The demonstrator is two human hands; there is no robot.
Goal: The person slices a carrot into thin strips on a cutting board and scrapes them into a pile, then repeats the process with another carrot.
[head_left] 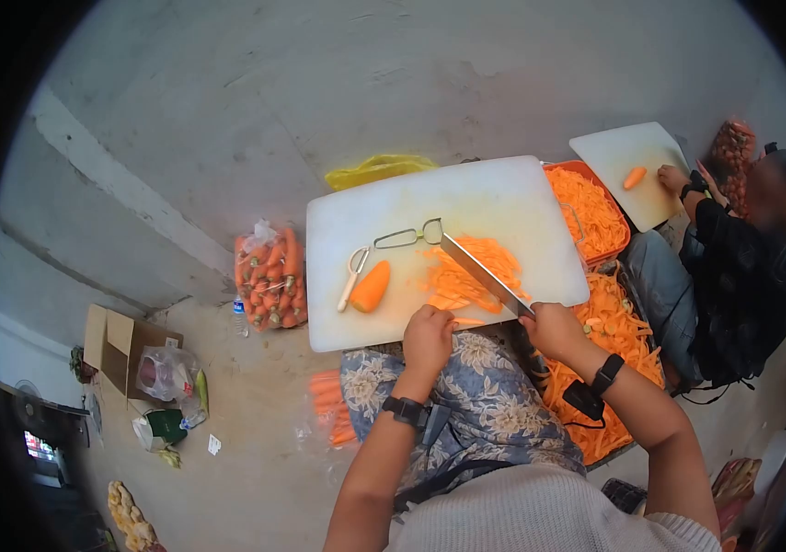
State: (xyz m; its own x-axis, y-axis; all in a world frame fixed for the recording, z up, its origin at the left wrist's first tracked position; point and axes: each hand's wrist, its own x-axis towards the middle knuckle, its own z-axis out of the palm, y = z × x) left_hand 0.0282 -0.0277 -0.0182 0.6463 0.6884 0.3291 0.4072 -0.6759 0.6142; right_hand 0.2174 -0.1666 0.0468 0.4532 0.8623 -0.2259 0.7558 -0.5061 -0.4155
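Observation:
My right hand (554,329) grips a kitchen knife (485,274), its long blade slanting up and left across a pile of sliced carrot (471,267). The pile lies on a large white cutting board (356,216) above my lap. At the board's near edge, my left hand (428,337) is closed, its fingertips on a carrot slice (466,321). Left of the pile lie a peeled carrot piece (372,287) and a white-handled peeler (354,279). A pair of eyeglasses (408,235) rests close to the knife tip.
An orange crate of carrot shreds (586,207) and a tray of carrot strips (609,317) stand to the right. Beyond them a co-worker (733,258) sits at another cutting board (632,152). A bag of carrots (270,276) and a cardboard box (126,345) are left.

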